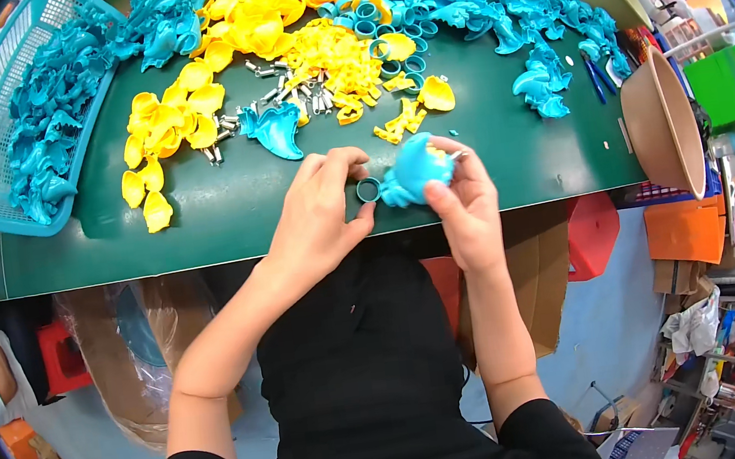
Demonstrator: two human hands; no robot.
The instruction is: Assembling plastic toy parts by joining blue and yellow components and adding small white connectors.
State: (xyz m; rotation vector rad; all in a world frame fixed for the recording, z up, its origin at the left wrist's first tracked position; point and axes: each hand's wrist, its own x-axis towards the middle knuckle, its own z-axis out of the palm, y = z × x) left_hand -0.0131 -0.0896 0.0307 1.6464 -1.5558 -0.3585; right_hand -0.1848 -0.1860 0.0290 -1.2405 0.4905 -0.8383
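Observation:
Just past the table's near edge, my left hand [320, 200] has its thumb and index finger curled about a small blue plastic ring [368, 190]. My right hand [470, 197] grips a rounded blue plastic toy part [415, 169] with a bit of yellow at its top and something thin and shiny beside the fingers. The blue part's lower end is close against the ring; whether they are joined, I cannot tell. A loose blue curved shell [276, 131] lies beyond my left hand, beside small metal cylinders [276, 85].
Yellow shell pieces [161, 131], small yellow parts [328, 55], blue rings [366, 11] and blue molded pieces [542, 80] cover much of the green table [229, 219]. A blue basket [80, 187] of blue parts stands left. Pliers [597, 80] and a tan tub [662, 124] are right.

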